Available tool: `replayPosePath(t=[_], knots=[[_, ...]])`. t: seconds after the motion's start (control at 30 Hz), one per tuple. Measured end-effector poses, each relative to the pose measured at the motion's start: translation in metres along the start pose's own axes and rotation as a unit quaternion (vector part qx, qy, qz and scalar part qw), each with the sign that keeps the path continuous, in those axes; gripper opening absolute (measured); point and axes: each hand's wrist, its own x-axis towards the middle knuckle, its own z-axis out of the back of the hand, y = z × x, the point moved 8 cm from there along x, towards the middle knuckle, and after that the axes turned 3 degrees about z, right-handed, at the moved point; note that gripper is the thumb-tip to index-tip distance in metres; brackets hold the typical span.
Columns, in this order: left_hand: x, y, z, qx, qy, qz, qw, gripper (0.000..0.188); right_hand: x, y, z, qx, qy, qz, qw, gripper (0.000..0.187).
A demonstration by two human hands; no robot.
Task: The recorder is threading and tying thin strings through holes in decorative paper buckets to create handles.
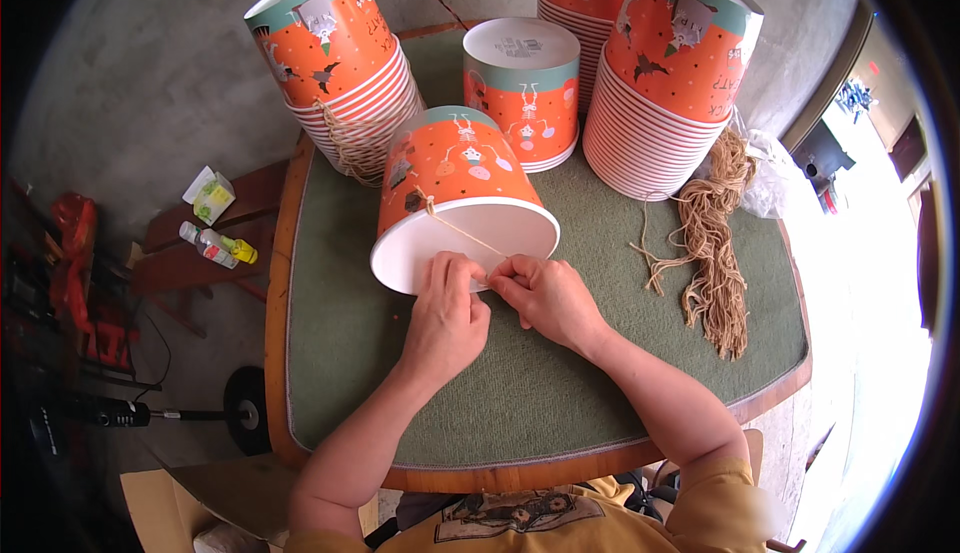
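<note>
An orange paper bucket (450, 163) with a teal band and printed cartoon figures lies tilted on the table, its white mouth towards me. A thin tan cord (462, 231) is knotted at the upper rim and stretches across the mouth to my fingertips. My left hand (447, 313) is closed over the near rim, fingers reaching inside, thumb mostly hidden. Beside it, my right hand (545, 298) pinches the cord's end between thumb and forefinger. The fingertips of both hands nearly meet at the rim; the cord's very end is hard to make out.
Stacks of nested buckets stand at the left (335, 63) and right (665, 73), another behind. One upside-down bucket (522, 93) sits between them. A bundle of tan cords (715, 253) lies on the green tabletop (600, 403). Bottles (208, 243) rest on a bench at left.
</note>
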Motion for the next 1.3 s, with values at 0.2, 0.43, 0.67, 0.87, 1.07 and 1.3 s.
replayPosePath(t=[0.2,0.43,0.67,0.87,1.07,1.3], knots=[[-0.001,0.001,-0.004,0.015,0.003,0.001,1.000,0.025,0.001,-0.002,-0.001,0.004,-0.002,0.004,1.000,0.020],[0.000,-0.002,-0.002,0.026,-0.003,-0.016,1.000,0.012,0.001,-0.001,-0.001,0.002,-0.001,0.001,1.000,0.021],[-0.002,0.006,-0.005,0.007,0.014,0.018,1.000,0.013,0.000,0.001,0.000,0.006,0.009,0.002,1.000,0.021],[-0.001,0.006,-0.005,-0.005,0.015,0.018,1.000,0.009,-0.003,0.000,0.004,0.037,-0.012,0.023,0.999,0.016],[-0.001,0.007,-0.006,-0.012,0.019,0.016,1.000,0.012,-0.008,0.007,0.009,-0.032,-0.062,0.116,0.991,0.011],[-0.002,0.012,-0.007,-0.020,0.017,0.023,0.999,0.013,-0.013,0.011,0.011,-0.063,-0.069,0.126,0.988,0.010]])
